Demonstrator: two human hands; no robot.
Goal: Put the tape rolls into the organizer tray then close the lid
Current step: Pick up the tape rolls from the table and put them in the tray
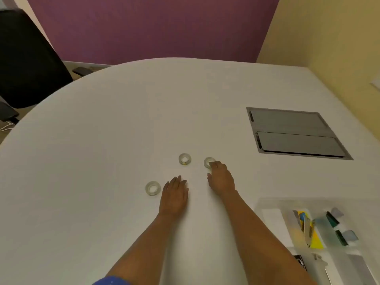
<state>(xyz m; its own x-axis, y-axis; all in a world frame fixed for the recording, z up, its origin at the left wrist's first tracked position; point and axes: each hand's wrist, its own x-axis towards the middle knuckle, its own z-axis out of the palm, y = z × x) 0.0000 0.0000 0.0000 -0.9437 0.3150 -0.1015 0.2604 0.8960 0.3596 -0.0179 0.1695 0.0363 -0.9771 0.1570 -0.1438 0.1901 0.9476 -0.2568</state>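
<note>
Clear glossy tape rings on matte white table; right hand fingertips touching one, left hand flat, empty.

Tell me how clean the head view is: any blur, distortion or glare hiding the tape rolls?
Head view: wide-angle bend curves the table edge; soft overall, blurriest at the organizer tray lower right; lighting even, shadows faint, no glare. Three clear tape rolls look pale against the white top; right hand partly covers one.
</note>
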